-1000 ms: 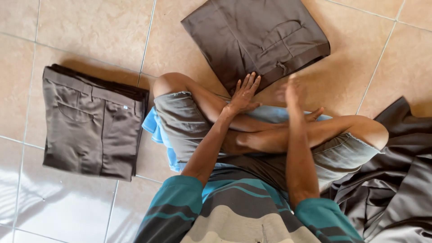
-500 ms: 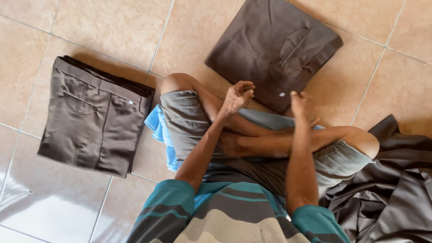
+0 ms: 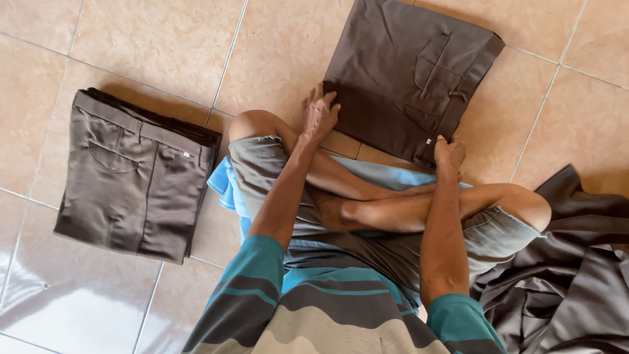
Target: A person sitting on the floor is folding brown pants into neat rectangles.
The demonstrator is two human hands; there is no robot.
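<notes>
Left hand [image 3: 320, 113] lies fingers curled over the near left corner of the folded brown trousers [image 3: 409, 72], thumb side on the cloth, pinching the edge as far as I can tell; right hand [image 3: 449, 152] closes on the near right corner, fingers tucked under or against the edge, exact pinch hidden by the wrist. Both hands on the same near hem, arms reaching over crossed legs. The trousers lie folded into a rough square on the tan floor tiles [image 3: 164, 46], just ahead of the knees, back pocket and waistband facing up, tilted a bit clockwise. Step in hand, by my read: gripping the finished fold at its two near corners, either squaring it or about to lift it. Next move would call for an even hold on both corners so the layers don't slide apart, and a level carry. Left of the person, well apart, sits a stack of folded brown trousers [image 3: 134, 177]. Right side, a loose heap of dark brown cloth [image 3: 570, 269] touches the knee. A light blue cloth [image 3: 226, 187] lies under the person.
</notes>
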